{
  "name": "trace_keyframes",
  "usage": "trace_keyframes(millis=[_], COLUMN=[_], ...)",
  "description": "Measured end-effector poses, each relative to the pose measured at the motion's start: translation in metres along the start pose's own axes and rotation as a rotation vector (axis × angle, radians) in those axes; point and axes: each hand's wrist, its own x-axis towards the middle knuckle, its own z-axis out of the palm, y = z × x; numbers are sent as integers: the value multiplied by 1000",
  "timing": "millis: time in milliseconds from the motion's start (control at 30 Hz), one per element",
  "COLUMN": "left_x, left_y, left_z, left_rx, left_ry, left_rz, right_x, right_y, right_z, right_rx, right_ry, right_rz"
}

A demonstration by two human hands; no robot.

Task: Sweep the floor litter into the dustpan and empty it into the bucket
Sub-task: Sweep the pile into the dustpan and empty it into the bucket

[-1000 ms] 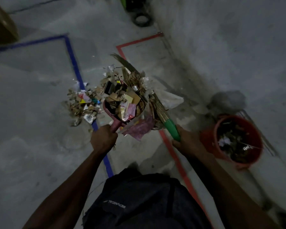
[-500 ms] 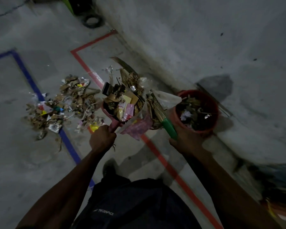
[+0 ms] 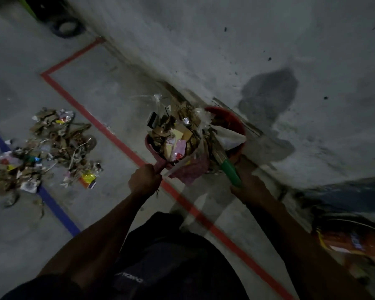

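Concrete floor (image 3: 108, 100); shorts (image 3: 171, 267) logo unreadable.

Text check | your dark fabric shorts (image 3: 160, 267), at 6 o'clock, carry pale lettering seen upside down, too blurred to read | you'll find nothing else legible.

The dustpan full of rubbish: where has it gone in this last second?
The loaded dustpan has been carried right, from above the floor litter to the red bucket, now partly over its rim. The left hand keeps its grip on the dustpan handle; the right hand keeps the green-handled broom. The floor pile stays put.
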Motion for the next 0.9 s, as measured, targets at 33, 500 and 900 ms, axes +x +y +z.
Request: trace_keyframes(millis=[33,500,900], left_x=[6,78,120], left_y=[8,96,162], left_z=[5,66,173], left_rx=[4,157,184], left_ry=[-12,-116,-106], left_rz=[9,46,-201], right_x=[4,97,246], right_y=[6,86,198], right_z=[-2,-40,-61], right_rx=[7,30,-17], right_ry=[5,-72,-243], right_rz=[16,74,38])
